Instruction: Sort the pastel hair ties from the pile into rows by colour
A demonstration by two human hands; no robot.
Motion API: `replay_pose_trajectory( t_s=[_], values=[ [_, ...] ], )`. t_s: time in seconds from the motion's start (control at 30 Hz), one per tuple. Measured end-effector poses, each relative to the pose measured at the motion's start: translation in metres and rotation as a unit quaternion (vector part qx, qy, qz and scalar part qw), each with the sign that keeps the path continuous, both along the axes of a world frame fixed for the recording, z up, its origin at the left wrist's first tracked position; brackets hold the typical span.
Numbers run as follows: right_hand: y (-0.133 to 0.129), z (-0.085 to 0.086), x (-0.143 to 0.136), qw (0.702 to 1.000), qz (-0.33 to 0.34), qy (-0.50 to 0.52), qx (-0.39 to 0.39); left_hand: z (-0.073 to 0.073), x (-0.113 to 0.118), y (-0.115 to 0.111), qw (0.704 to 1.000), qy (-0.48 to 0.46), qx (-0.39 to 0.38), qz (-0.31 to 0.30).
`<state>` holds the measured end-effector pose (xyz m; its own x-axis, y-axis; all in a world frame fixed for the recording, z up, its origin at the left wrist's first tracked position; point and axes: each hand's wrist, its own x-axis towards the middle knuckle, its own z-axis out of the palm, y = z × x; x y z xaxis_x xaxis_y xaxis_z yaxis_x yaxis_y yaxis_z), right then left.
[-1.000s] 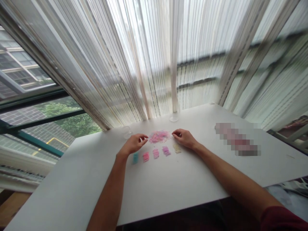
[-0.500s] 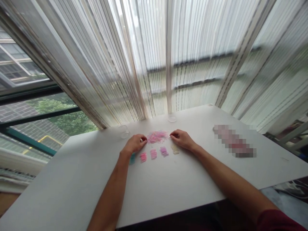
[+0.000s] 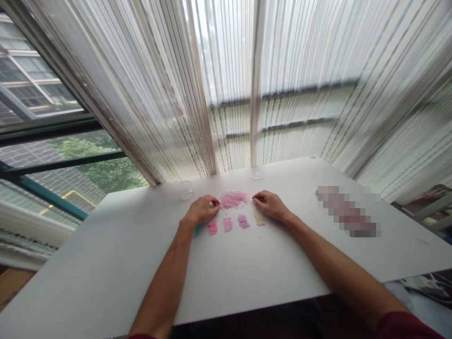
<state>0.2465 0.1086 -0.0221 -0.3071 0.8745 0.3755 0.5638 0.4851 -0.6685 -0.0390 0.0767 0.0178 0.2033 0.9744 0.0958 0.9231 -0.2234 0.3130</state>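
Note:
A loose heap of thin pink, purple and pale coloured strips (image 3: 234, 199) lies on the white table, between my two hands. My left hand (image 3: 203, 208) rests at the heap's left edge, its fingers curled together; anything in them is too small to make out. On the heap's right side my right hand (image 3: 271, 205) is closed in a pinch, its contents likewise unclear. Nearer to me runs a row of small sorted groups: teal (image 3: 197, 230) partly behind my left hand, bright pink (image 3: 213, 228), light pink (image 3: 228, 224), purple (image 3: 243, 221) and yellow (image 3: 259, 218).
Two clear round containers (image 3: 186, 190) (image 3: 257, 173) stand toward the back of the white table (image 3: 226, 273). A pixelated, reddish long object (image 3: 348, 212) lies at the right. Striped sheer curtains (image 3: 233, 94) hang along the far edge, with an open window at the left.
The camera view has turned a little, so the table scene sits slightly further right. Both hands keep nearly the same pose beside the heap; no strip visibly changes place.

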Motion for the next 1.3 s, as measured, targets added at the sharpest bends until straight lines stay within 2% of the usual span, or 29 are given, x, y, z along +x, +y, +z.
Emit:
replay_pose_trajectory(
  t_s=[0.47,0.73,0.87,1.03,1.17,1.3],
  values=[
    [0.001,0.000,0.000,1.000,0.004,0.000,-0.005,0.001,0.000,0.000,0.999,-0.014,0.043,-0.006],
    [-0.003,0.006,-0.001,0.999,0.004,0.033,0.026,0.017,0.010,-0.010,0.992,-0.064,0.098,-0.035],
    [-0.019,0.020,-0.009,0.995,0.044,0.054,0.068,0.028,0.022,-0.032,0.989,-0.077,0.112,-0.066],
    [-0.047,0.030,-0.027,0.982,0.155,0.049,0.099,0.031,0.036,-0.060,0.986,-0.062,0.122,-0.097],
    [-0.055,0.028,-0.034,0.978,0.185,0.038,0.093,0.026,0.041,-0.066,0.986,-0.048,0.118,-0.111],
    [-0.055,0.027,-0.034,0.978,0.192,0.032,0.081,0.024,0.041,-0.066,0.984,-0.073,0.112,-0.118]
  ],
)
